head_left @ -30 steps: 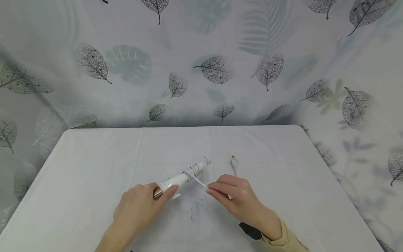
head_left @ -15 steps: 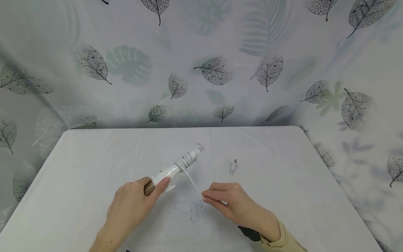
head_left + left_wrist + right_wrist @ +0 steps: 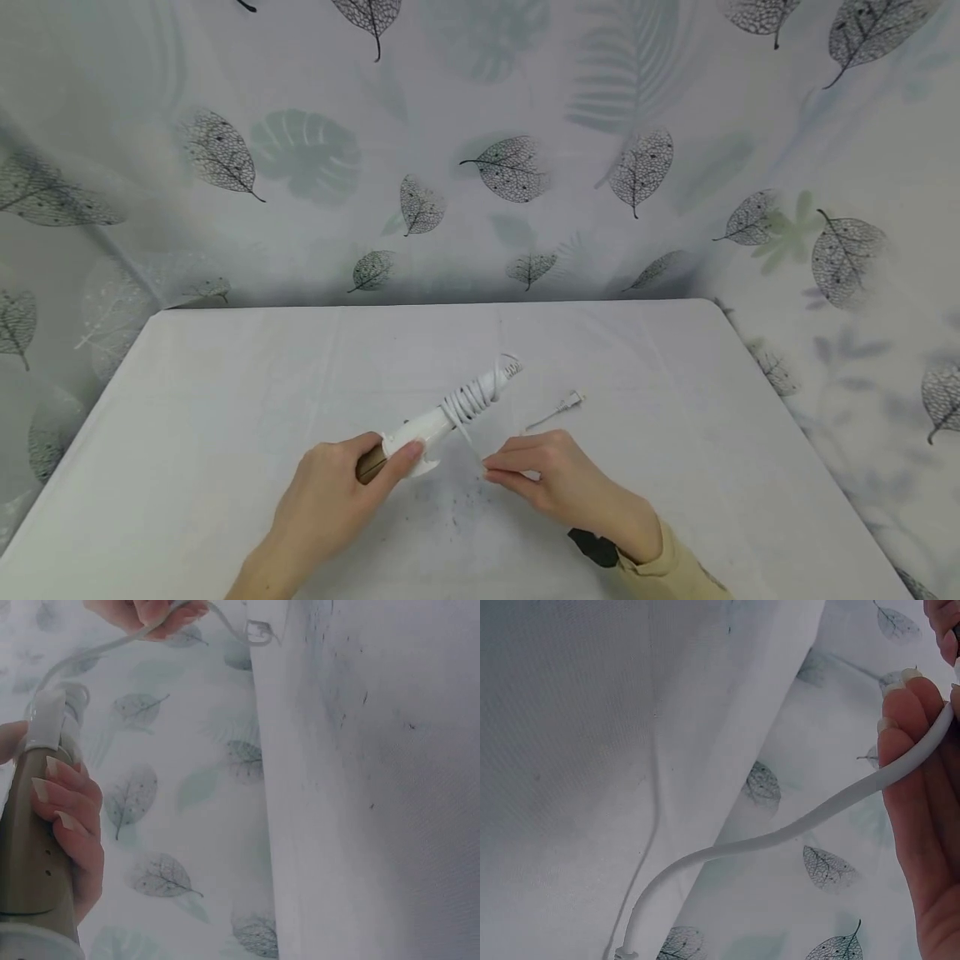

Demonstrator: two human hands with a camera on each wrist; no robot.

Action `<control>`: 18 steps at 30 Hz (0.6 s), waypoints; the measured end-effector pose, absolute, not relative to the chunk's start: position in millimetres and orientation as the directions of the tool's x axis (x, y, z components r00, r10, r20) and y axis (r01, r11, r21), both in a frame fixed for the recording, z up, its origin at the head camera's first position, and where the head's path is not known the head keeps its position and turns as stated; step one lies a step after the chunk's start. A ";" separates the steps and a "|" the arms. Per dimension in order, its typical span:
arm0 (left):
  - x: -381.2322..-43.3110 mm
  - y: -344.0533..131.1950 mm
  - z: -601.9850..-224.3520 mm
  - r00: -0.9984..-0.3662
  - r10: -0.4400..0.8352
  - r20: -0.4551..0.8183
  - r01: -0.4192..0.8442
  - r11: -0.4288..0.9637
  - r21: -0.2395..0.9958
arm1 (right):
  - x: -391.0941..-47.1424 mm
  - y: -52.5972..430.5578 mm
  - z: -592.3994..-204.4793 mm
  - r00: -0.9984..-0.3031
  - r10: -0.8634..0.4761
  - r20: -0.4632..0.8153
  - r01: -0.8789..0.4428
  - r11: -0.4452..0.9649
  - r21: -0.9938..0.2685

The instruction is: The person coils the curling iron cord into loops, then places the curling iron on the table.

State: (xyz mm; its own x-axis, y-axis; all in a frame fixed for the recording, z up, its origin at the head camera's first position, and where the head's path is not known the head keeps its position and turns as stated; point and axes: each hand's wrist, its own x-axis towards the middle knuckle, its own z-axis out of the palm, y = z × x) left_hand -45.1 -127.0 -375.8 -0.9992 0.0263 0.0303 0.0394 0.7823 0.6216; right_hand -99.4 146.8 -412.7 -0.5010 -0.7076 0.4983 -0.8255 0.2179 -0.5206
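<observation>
My left hand (image 3: 330, 492) grips the brown part of a curling iron (image 3: 423, 427), which tilts up and away to the right. White cord (image 3: 472, 400) is wound in several turns around its white handle. From the last turn the cord runs down to my right hand (image 3: 558, 483), pinched between thumb and fingertips. The loose end, with a two-pin plug (image 3: 574, 399), sticks out beyond the right hand. In the left wrist view, my left fingers (image 3: 67, 799) curl around the brown barrel (image 3: 34, 840). The right wrist view shows the cord (image 3: 780, 834) crossing my right fingers.
A white-covered table (image 3: 247, 375) lies under both hands, with small dark specks (image 3: 457, 504) near its middle. Leaf-print cloth (image 3: 450, 100) stands behind and at both sides. A black item (image 3: 594, 547) shows beside my right wrist.
The curling iron swung left and toward the far side, then came back right. My right hand shifted slightly toward me, keeping its pinch on the cord. The plug end swung rightward.
</observation>
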 end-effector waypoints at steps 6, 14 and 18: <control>-43.9 -122.5 -375.4 -0.998 0.057 0.018 0.055 0.762 0.645 | -99.0 146.2 -417.1 -0.513 -0.708 0.485 -0.818 0.231 -0.527; -41.5 -118.2 -378.8 -0.989 0.145 0.014 0.115 0.717 0.688 | -103.9 149.7 -421.4 -0.558 -0.668 0.493 -0.818 0.340 -0.464; -40.1 -118.5 -381.9 -0.975 0.216 0.051 0.186 0.668 0.720 | -106.2 152.8 -420.9 -0.574 -0.656 0.491 -0.816 0.410 -0.407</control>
State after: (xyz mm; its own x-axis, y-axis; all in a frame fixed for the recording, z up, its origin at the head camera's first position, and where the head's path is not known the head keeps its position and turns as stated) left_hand -40.1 -118.5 -381.9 -0.9751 0.2159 0.0513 0.1859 0.6684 0.7202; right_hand -106.2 152.8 -420.9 -0.5739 -0.6556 0.4907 -0.8163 0.4103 -0.4066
